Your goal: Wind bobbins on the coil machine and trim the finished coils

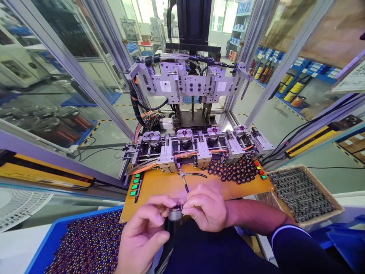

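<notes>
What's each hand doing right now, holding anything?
Left hand: closed on the small round motor part, fingers around its side.
Right hand: fingertips pinched at the part's top; what they pinch cannot be told.

No legible text, white labels on the machine head (190,82) blank or too small to read, lit green buttons (135,184) unmarked, shelf labels (306,66) at right blurred, no brands or numbers readable

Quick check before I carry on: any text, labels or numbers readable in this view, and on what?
None can be read.
White stickers on the machine head: too small to read.
Paper sheet at the right edge: print blurred.
Blue shelf labels: too small.
Green buttons on the orange panel: no legible marks.
</notes>
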Motion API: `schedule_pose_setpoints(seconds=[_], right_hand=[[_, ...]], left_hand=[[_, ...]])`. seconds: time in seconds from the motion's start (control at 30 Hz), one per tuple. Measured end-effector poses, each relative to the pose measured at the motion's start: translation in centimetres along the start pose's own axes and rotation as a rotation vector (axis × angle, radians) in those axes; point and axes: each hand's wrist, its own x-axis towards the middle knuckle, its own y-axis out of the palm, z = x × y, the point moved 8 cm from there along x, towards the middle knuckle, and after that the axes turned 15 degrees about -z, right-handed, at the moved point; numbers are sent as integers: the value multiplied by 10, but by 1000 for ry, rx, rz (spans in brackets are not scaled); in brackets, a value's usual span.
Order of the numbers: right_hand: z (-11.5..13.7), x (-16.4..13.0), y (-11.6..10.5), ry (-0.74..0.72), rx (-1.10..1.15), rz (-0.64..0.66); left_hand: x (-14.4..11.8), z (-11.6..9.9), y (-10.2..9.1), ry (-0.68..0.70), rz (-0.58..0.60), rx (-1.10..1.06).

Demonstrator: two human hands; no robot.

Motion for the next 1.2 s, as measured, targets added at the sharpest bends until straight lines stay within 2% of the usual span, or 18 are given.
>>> schedule_pose_setpoints(seconds=[0.13, 0.2, 0.27, 0.33, 0.43, 0.63, 0.77, 0.83, 0.87, 0.93, 1.03, 1.07, 1.13, 1.2], right_hand=[[10, 0, -6, -220, 36, -76], [14, 0, -8, -313, 55, -76], [16, -1, -6, -361, 87, -23], [18, -1, -7, -376, 99, 7], [16, 4, -11, -325, 52, -32], [6, 12, -9, -78, -87, 26], [-1, 15, -10, 59, -77, 16], [0, 16, -8, 56, -27, 31], [2, 16, -8, 36, -1, 43], [6, 17, -7, -12, 38, 68], [9, 18, -8, -46, 64, 92], [10, 19, -9, -47, 65, 96], [10, 20, -10, -48, 48, 100], [11, 21, -11, -48, 22, 95]], left_hand=[[5, 13, -1, -133, -27, -143], [4, 26, 13, -300, 80, -138], [-4, 36, 31, -494, 245, -151], [-11, 38, 41, -604, 340, -190], [-10, 37, 37, -574, 268, -173], [-6, 29, 20, -350, 84, -75], [-3, 17, 8, -239, -152, -120], [0, 15, 6, -215, -206, -176], [2, 16, 8, -211, -181, -199], [4, 23, 19, -259, -48, -206], [-5, 39, 38, -457, 230, -169], [-9, 42, 41, -505, 278, -171], [-11, 41, 41, -511, 276, -191], [-9, 37, 35, -456, 198, -207]])
